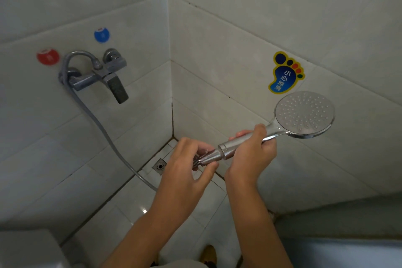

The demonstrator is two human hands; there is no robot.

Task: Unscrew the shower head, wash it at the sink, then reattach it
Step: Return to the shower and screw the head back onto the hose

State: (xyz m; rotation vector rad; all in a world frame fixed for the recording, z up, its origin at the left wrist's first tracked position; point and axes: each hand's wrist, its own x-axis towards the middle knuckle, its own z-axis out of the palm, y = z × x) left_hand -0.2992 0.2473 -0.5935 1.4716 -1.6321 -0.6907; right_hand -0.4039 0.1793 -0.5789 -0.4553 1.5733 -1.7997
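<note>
My right hand (pixel 250 154) grips the handle of the shower head (pixel 304 114), held over the floor corner. My left hand (pixel 189 165) pinches the hose nut (pixel 208 157) at the handle's end.

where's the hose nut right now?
Head view, lower centre: the hose nut sits at the shower head handle's base, pinched by the left hand, beside the right hand.

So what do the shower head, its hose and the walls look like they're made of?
Shower head: chrome-look shell, shiny with mirror glints, metal or plated plastic; matte grey face with nubs, maybe rubber.
Hose: dull grey and smooth, likely plastic-sheathed.
Walls: glossy whitish ceramic tile with dark grout lines.
</note>
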